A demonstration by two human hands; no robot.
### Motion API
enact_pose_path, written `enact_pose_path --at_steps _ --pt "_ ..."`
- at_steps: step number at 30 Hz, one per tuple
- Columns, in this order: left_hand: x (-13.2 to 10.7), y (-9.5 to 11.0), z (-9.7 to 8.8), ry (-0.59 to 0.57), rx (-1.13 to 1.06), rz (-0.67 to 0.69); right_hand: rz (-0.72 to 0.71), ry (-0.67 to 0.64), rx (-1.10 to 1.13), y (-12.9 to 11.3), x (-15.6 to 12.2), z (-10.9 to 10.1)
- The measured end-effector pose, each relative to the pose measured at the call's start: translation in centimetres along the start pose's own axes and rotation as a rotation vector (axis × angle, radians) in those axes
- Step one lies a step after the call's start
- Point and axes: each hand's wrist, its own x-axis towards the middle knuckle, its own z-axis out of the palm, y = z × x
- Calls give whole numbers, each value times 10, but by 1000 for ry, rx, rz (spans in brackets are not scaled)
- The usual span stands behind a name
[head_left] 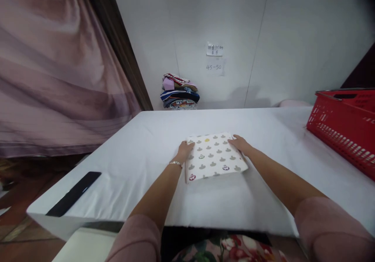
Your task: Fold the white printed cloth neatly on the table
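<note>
A folded white cloth (215, 156) with a pattern of grey and a few coloured motifs is held level between my two hands, over the middle of the white-covered table (134, 148). My left hand (185, 151) grips its left edge, thumb on top and the other fingers hidden beside or under it. On the opposite edge, my right hand (239, 142) pinches the cloth in the same way, near the far right corner. A silvery bracelet (176, 163) circles my left wrist.
At the right stands a red plastic basket (345, 125). A black flat strip (74, 193) lies near the table's left front corner. Beyond the far edge is a stack of folded cloths (180, 94), by the wall with paper signs (215, 67). A pink curtain (58, 70) hangs left.
</note>
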Motion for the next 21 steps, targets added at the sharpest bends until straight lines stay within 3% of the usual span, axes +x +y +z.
enact_pose_path --at_steps 3,5,10,14,18,21 --pt "-7 -5 1 56 133 -50 -43 33 -19 14 -4 -8" --pt "-11 -8 0 69 212 1 -108 93 -35 24 -9 -17" --pt "-12 -7 1 99 524 321 -246 175 -125 52 -35 -34" --pt "-2 13 13 -15 768 492 -297 116 -199 56 -46 -35" --pt "16 32 30 -146 923 476 -340 122 -244 42 -20 -30" --pt "31 34 36 -170 974 458 -333 127 -265 28 12 -21"
